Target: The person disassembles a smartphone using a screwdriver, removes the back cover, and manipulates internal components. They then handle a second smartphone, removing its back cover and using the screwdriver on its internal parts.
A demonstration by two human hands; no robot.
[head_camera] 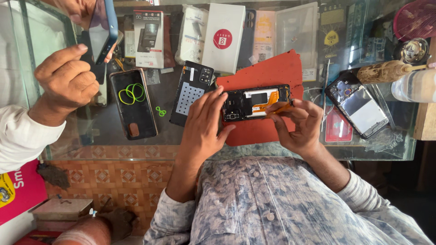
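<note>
An opened black phone (256,102), its back removed and an orange flex strip showing, lies on a red mat (272,70) on the glass counter. My left hand (203,124) rests its fingertips on the phone's left end and steadies it. My right hand (297,126) pinches a thin orange tool (278,109) against the phone's lower right edge. A black back cover (190,93) with a dotted pad lies just left of my left hand.
Another person in a white sleeve stands at the left, one hand (66,81) curled and the other holding a blue phone (103,29). A black case with green rubber bands (133,102), boxes (223,38), a second opened phone (359,105), a wooden-handled tool (385,71) and a bottle (415,85) crowd the counter.
</note>
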